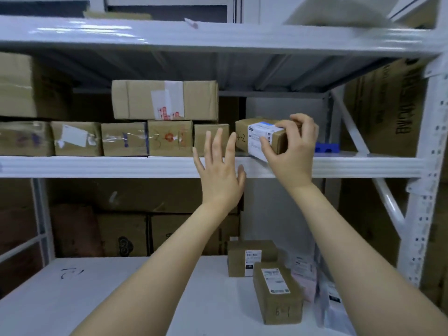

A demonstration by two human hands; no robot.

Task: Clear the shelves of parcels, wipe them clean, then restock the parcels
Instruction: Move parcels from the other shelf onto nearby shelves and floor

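1. Cardboard parcel (264,139) tilted on middle shelf (121,166), right end of box row.
2. Right hand (291,151) grasps its corner.
3. Left hand (219,166) raised beside it, fingers spread, holding nothing.

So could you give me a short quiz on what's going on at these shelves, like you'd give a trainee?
1. True or false: the left hand is gripping a parcel.
2. Which hand holds the white-labelled parcel on the middle shelf? A: left hand. B: right hand. C: both hands.
3. Fill in: the small object on that shelf, just beyond the right hand, is coloured ____.

Key: 1 false, it is open with its fingers spread. 2 B. 3 blue.
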